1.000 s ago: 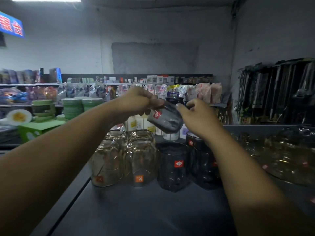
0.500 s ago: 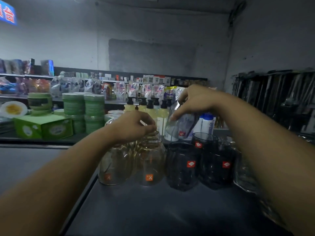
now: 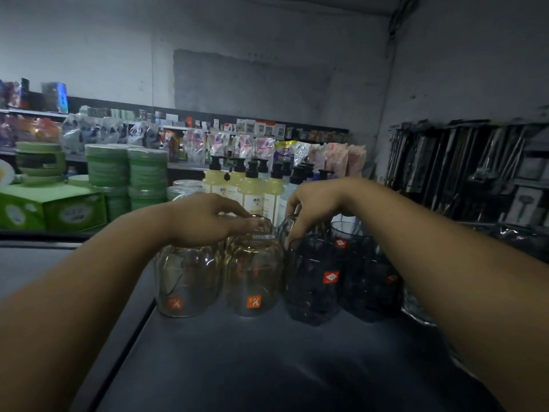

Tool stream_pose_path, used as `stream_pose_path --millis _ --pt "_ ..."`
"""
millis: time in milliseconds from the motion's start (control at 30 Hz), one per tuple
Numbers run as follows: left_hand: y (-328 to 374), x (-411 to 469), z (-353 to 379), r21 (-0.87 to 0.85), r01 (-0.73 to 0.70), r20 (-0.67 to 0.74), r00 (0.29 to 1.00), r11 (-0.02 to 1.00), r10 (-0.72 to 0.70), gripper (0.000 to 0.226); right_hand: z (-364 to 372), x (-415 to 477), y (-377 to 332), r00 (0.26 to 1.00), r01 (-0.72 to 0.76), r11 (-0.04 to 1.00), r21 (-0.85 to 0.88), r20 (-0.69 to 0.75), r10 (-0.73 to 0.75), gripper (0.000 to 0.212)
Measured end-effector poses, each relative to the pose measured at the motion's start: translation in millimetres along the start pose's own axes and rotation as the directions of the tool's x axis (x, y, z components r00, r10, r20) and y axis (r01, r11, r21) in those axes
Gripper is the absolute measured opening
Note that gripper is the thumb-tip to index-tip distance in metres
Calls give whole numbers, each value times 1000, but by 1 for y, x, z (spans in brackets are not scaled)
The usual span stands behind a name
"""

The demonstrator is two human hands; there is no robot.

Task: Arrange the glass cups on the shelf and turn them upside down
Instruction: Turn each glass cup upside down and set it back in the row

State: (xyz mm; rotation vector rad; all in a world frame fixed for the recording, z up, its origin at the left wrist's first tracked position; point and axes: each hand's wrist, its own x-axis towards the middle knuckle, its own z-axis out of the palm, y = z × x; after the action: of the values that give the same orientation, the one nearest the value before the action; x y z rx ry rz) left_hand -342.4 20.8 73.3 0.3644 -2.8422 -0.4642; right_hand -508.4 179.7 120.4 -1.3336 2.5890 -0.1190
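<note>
1. Palm down, the left hand [image 3: 214,218] lies across the tops of the amber cups. Its fingers are stretched out loosely and laid flat, gripping nothing.
2. Under that palm the left amber cup [image 3: 187,281] stands on the shelf [image 3: 267,367], near its left edge, with an orange label low on its side.
3. Touching it on the right is the right amber cup [image 3: 252,278]. The left fingertips [image 3: 255,223] rest on its thick glass top, so it looks mouth-down.
4. Just right of those fingertips the right hand [image 3: 315,203] hangs with fingers curled downward, pinching the grey cup between thumb and fingers.
5. At the left edge of that hand, the grey cup [image 3: 283,230] sits tilted behind the front row, between the right amber cup and the dark cups. Whether it touches the shelf I cannot tell.
6. Directly below the right hand the front dark cup [image 3: 315,281] stands beside the right amber cup, its red label facing the camera.
7. Under the right forearm stands the side dark cup [image 3: 371,283]. Behind it the back dark cup [image 3: 347,233] shows an open rim on top.
8. Beyond the shelf, from the left, are a green box [image 3: 53,209], green stacks [image 3: 127,171], pump bottles [image 3: 252,188] and hanging utensils [image 3: 460,173].
</note>
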Motion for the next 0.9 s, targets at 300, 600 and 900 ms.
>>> stream_pose_path --millis 300,600,900 --pt "2 1 2 -50 5 -51 999 999 -8 46 8 -4 -4 999 27 1000 11 47 -27 54" --pt "41 -4 1 101 -198 -288 932 975 219 33 -26 -63 53 985 52 998 -23 -164 -55 39" --pt "146 79 17 257 -333 225 934 907 279 61 -26 -72 100 993 1 983 -185 -116 -23 33"
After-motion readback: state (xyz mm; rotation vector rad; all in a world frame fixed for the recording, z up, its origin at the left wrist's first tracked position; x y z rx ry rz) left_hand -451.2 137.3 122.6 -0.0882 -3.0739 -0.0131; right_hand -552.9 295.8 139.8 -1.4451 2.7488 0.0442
